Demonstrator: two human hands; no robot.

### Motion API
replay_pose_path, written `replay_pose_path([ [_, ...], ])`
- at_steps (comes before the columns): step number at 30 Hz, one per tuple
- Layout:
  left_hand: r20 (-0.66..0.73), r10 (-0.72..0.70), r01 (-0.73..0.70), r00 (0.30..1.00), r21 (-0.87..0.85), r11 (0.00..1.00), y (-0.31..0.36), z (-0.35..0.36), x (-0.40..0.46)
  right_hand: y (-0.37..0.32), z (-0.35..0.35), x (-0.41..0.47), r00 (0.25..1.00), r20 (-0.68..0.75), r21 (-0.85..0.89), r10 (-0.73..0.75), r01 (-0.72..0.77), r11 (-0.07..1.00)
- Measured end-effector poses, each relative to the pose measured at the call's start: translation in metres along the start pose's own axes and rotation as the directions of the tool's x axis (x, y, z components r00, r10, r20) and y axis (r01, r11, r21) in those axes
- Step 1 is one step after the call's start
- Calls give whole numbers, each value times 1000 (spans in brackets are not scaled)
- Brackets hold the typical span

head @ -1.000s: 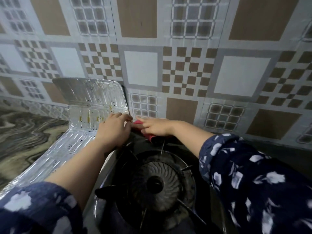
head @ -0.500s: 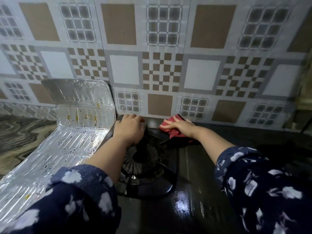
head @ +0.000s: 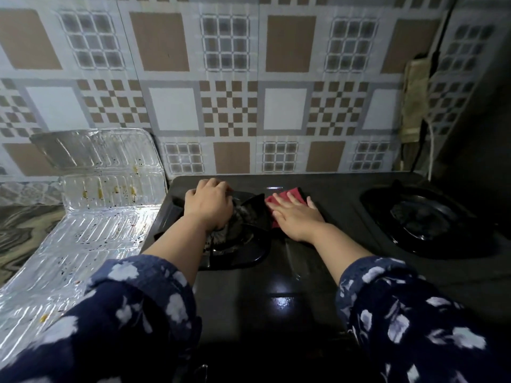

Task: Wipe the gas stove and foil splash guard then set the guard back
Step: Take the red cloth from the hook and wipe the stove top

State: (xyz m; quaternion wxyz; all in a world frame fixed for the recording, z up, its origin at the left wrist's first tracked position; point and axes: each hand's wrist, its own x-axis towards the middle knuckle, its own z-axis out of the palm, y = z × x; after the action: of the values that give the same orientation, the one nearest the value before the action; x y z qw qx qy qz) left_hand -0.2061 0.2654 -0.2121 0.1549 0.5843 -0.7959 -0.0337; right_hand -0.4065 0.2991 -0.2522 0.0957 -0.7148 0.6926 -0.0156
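Observation:
A black glass gas stove [head: 279,277] fills the middle of the head view. My left hand [head: 208,204] rests on top of the left burner [head: 240,233], fingers curled over its pan support. My right hand [head: 297,214] lies flat, pressing a red cloth [head: 293,195] onto the glass between the burners. The foil splash guard [head: 91,217], spotted with yellow and dark stains, lies to the left of the stove. Its far panel leans up against the wall.
The right burner [head: 420,219] sits at the far right of the stove. A tiled wall [head: 229,106] rises right behind. A marbled counter [head: 19,230] lies under the guard on the left. Cables and a cloth strip [head: 414,100] hang in the right corner.
My right hand has slid the red cloth from the stove's back left corner rightward onto the glass between the burners. My left hand has shifted onto the left burner. The view has pulled back.

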Motion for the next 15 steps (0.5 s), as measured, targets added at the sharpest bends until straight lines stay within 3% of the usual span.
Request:
replay_pose_path([
  [8,35,132,-131,991,-21,991,-24,-5,-53,-39,17,-70,981,-45,-11,191,-192,981],
  [15,23,237,-236,971,-30,971,-64,-17,-119,-101,39,-135,905,-90,-11,416,-419,908],
])
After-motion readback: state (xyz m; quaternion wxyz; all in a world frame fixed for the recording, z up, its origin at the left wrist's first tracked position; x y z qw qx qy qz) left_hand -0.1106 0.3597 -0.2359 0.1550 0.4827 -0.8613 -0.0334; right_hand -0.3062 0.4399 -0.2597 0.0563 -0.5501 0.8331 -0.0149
